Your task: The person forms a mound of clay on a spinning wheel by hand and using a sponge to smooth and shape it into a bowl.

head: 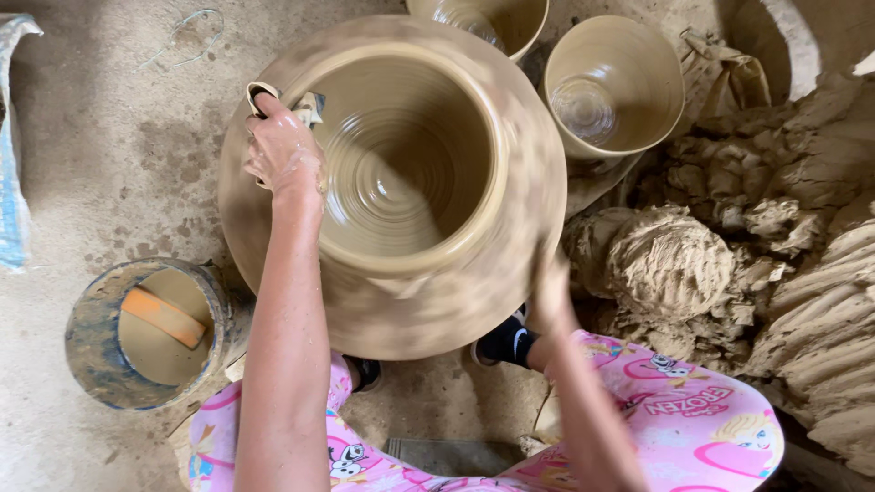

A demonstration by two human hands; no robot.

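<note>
One large wet clay pot (pixel 401 182) sits in the middle of the dirt floor (pixel 109 137), blurred along its shoulder as if turning, and both of the person's hands are on it. The left hand (pixel 284 155) pinches a small folded cloth strip (pixel 305 105) over the rim at the pot's far-left side, its grip closed on that strip. The right hand (pixel 550 296) lies against the outer wall at the near-right; it is blurred, so I cannot tell how its grip stands. The likeliest mishap, as I judge it, is uneven pressure: if the left hand bears down harder than the right supports, the soft rim could wobble, thin out or tear. A strip that drags dry could also gouge the lip, and a push off centre could warp the wide shoulder. Counted, there are two smaller clay vessels (pixel 612 87) at the far edge of the floor, each apparently with water in it. One blue-smeared bucket (pixel 150 333) stands at the near-left, holding slip and one orange tool (pixel 164 316). A heap of raw clay lumps (pixel 720 255) fills the right side.
</note>
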